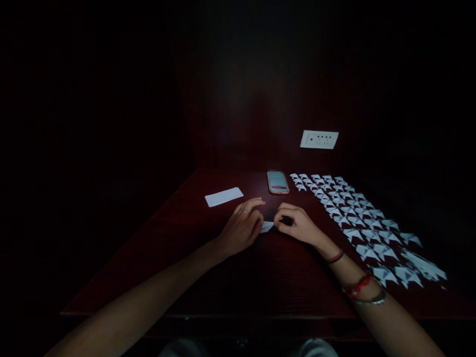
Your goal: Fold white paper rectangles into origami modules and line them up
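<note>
Between my two hands, low over the dark red table, is a small folded piece of white paper (266, 227). My left hand (242, 224) grips its left side between thumb and fingers, with the index finger stretched out above. My right hand (295, 223) is curled, thumb and fingertips pinched at the paper's right tip. Most of the paper's left part is hidden behind my left fingers. Beyond my left hand lies a flat stack of white paper strips (223, 197).
Rows of small folded white paper pieces (349, 210) cover the table's right side, with a bundle of narrow white strips (424, 264) near the front. A phone (278, 182) with its screen lit lies at the back. A white socket plate (319, 139) is on the wall.
</note>
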The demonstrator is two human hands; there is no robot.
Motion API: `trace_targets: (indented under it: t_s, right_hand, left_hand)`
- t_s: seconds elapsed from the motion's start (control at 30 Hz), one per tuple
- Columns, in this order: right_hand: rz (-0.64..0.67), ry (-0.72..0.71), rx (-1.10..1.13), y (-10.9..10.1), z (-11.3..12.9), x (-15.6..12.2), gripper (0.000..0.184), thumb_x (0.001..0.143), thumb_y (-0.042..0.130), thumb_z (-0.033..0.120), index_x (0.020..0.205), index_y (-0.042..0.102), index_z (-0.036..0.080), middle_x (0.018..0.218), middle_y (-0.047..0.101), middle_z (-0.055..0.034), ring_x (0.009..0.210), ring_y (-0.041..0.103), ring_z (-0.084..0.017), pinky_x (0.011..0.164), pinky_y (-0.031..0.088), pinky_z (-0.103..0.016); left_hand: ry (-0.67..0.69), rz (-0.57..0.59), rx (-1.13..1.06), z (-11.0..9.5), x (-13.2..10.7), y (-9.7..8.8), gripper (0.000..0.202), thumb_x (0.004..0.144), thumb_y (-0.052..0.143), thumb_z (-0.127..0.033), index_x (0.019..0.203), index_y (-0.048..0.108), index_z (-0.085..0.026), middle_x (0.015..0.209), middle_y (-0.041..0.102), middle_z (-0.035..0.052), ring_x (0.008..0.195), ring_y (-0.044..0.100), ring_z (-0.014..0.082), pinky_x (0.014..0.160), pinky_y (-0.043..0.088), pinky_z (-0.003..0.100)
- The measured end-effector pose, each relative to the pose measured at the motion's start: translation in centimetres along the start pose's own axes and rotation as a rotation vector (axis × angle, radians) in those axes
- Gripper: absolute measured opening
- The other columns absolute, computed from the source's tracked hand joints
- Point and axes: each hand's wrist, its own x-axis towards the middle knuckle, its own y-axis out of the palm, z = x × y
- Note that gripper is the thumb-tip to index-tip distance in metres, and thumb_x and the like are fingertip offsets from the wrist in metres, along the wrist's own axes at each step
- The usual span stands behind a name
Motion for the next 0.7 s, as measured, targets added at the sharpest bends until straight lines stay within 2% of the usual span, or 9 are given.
trace_targets:
  t_s: [0.2,0.37,0.5,0.57,0.7]
  right_hand:
    - [0.016,0.001,-0.002,-0.2,-0.2,0.0,0.008,0.067,0.049,0.009,0.065,0.054,0.016,0.068,0.047,0.0007,0.064,0.046,-0.01,0.06,0.036,-0.022]
    - [-0.031,0.043,-0.039,-1.1,-1.0,-0.3,0.009,0.069,0.048,0.011,0.063,0.053,0.016,0.067,0.048,0.0005,0.063,0.046,-0.01,0.06,0.036,-0.023]
    - [-0.083,0.055,-0.019,-1.0,-1.1,-0.3,0.008,0.072,0.05,0.018,0.076,0.057,0.017,0.074,0.052,-0.0021,0.07,0.048,-0.012,0.065,0.038,-0.026]
    - [-0.045,0.02,-0.005,-0.5,-0.7,-0.2,0.01,0.072,0.052,0.02,0.08,0.057,0.018,0.077,0.053,-0.0026,0.073,0.049,-0.013,0.066,0.039,-0.026]
    - [0.037,-0.015,-0.015,0.3,-0.2,0.1,0.009,0.074,0.048,0.017,0.07,0.057,0.017,0.07,0.052,-0.0008,0.068,0.048,-0.011,0.064,0.038,-0.024]
  left_hand:
    - [-0.032,0.007,-0.053,0.2,0.0,0.1,0.009,0.08,0.036,-0.015,0.079,0.045,-0.016,0.117,0.035,0.0074,0.112,0.031,0.0218,0.091,0.029,0.041]
    - [-0.135,-0.044,-0.106,1.0,-0.1,-0.1,0.009,0.081,0.035,-0.014,0.08,0.044,-0.017,0.115,0.035,0.008,0.11,0.034,0.021,0.088,0.032,0.039]
    - [-0.13,-0.009,-0.139,1.1,-0.2,0.1,0.009,0.081,0.037,-0.016,0.079,0.046,-0.017,0.114,0.036,0.0076,0.107,0.037,0.0209,0.087,0.034,0.039]
    - [-0.098,0.028,-0.151,0.8,-0.2,0.3,0.009,0.081,0.037,-0.017,0.079,0.046,-0.017,0.115,0.036,0.0071,0.106,0.038,0.0206,0.087,0.034,0.038]
    - [-0.094,0.057,-0.17,0.7,-0.1,0.6,0.01,0.082,0.038,-0.019,0.081,0.047,-0.017,0.116,0.035,0.0062,0.105,0.039,0.0194,0.087,0.034,0.037]
